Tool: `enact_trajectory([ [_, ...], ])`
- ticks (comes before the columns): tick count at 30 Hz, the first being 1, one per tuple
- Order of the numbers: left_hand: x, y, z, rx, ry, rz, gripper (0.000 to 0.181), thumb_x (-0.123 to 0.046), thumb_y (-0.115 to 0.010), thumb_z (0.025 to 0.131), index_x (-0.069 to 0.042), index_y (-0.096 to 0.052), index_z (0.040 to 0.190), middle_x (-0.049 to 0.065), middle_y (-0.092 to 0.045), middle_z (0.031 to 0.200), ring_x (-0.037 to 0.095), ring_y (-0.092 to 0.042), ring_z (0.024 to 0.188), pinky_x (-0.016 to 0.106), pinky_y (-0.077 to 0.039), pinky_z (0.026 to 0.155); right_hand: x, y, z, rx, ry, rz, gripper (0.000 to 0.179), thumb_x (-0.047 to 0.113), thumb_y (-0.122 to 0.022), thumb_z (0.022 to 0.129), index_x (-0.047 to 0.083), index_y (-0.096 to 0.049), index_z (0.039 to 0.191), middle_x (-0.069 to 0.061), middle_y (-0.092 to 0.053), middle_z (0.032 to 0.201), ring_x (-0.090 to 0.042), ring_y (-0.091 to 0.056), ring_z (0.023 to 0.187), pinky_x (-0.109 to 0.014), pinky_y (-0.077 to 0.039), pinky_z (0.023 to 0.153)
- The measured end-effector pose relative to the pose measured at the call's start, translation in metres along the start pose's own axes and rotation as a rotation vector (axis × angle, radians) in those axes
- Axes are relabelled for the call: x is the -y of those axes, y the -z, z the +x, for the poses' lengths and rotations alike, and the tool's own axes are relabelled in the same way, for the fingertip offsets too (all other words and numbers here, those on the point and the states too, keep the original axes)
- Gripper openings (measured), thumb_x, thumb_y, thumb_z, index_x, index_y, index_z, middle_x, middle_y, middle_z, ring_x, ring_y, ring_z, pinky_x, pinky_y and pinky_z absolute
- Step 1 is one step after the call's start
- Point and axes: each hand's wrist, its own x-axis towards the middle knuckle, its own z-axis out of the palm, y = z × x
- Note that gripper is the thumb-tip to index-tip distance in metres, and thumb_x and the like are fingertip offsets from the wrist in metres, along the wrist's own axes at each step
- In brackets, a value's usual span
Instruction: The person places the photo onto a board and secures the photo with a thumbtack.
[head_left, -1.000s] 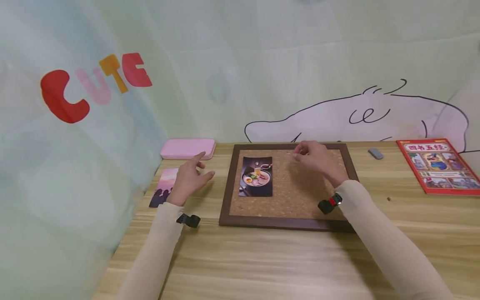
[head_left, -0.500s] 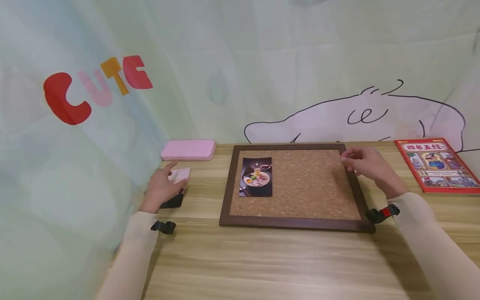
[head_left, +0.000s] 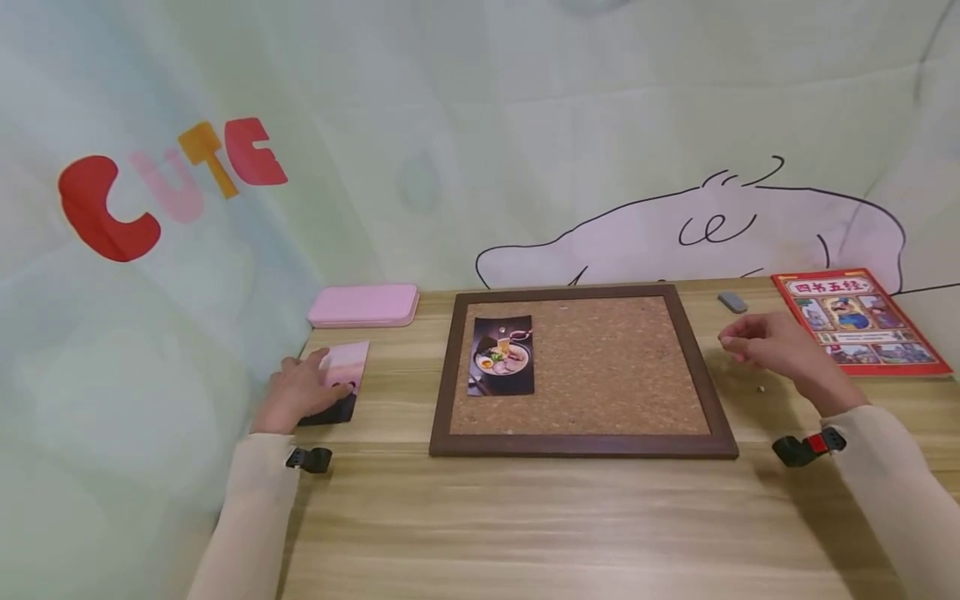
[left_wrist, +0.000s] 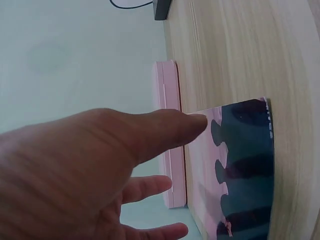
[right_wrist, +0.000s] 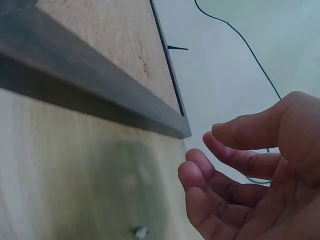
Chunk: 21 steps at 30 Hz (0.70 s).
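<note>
My left hand (head_left: 292, 390) is over a photo (head_left: 351, 358) with a pink sky and dark silhouettes, at the table's left edge. Its thumb and fingers are spread apart; whether they touch the photo (left_wrist: 247, 165) I cannot tell. To the right of the corkboard (head_left: 607, 367), my right hand (head_left: 776, 348) hovers over the table with loosely bent fingers and nothing between them. Below it lies a tiny shiny piece (head_left: 761, 389), possibly a pin (right_wrist: 140, 232), too small to make out. A ramen photo (head_left: 502, 357) lies on the board's left part.
A pink case (head_left: 363, 306) lies at the back left against the curtain (head_left: 420, 125). At the back right are a grey eraser-like block (head_left: 732, 302) and a red picture book (head_left: 862, 321), partly behind the right hand. The corkboard's dark frame (head_left: 585, 446) stands slightly above the table.
My right hand has moved from above the corkboard to the right, past its frame. The left hand has moved left, from beside the pink case to over the silhouette photo.
</note>
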Motion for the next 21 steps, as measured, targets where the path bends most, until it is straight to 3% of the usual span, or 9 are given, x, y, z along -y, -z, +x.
enact_trajectory([
  [10, -0.001, -0.003, 0.002, 0.048, 0.018, 0.048, 0.097, -0.043, -0.071, 0.099, 0.006, -0.021, 0.166, 0.052, -0.024, 0.157, 0.069, -0.037, 0.132, 0.079, -0.04, 0.108, -0.026, 0.007, -0.01, 0.046, -0.034, -0.076, 0.037, 0.017, -0.061, 0.108, -0.012, -0.063, 0.131, -0.02, -0.071, 0.112, -0.016, -0.059, 0.089, -0.027, -0.053, 0.071],
  [21, 0.003, -0.003, 0.009, 0.069, -0.02, 0.078, 0.099, -0.045, -0.07, 0.098, 0.008, -0.02, 0.166, 0.051, -0.025, 0.159, 0.074, -0.036, 0.135, 0.081, -0.04, 0.107, -0.042, 0.011, -0.017, 0.04, -0.069, -0.131, 0.04, 0.023, -0.062, 0.108, -0.011, -0.064, 0.128, -0.023, -0.071, 0.113, -0.025, -0.06, 0.096, -0.026, -0.051, 0.073],
])
